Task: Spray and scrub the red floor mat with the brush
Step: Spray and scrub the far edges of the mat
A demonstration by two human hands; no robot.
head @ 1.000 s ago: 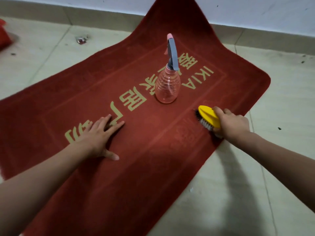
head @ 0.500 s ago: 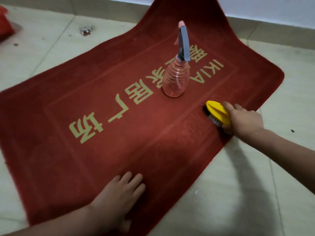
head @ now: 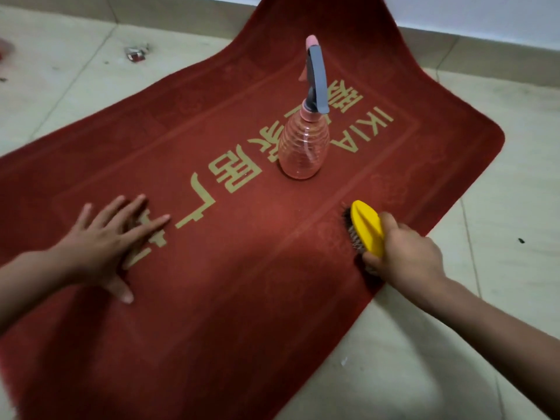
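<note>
Right hand (head: 406, 256) grips the yellow scrub brush (head: 368, 227), bristles on the red mat (head: 242, 298); left hand (head: 103, 247) presses flat, fingers spread.

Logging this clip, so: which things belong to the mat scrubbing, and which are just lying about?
Job: red mat, yellow brush, spray bottle, right hand gripping brush, left hand flat on mat.
Lying about: small litter scrap on the tiles.

floor: beige tiles (head: 454, 374) | debris: small scrap (head: 135, 53) far-left on tiles | back: white wall (head: 485, 10)
</note>
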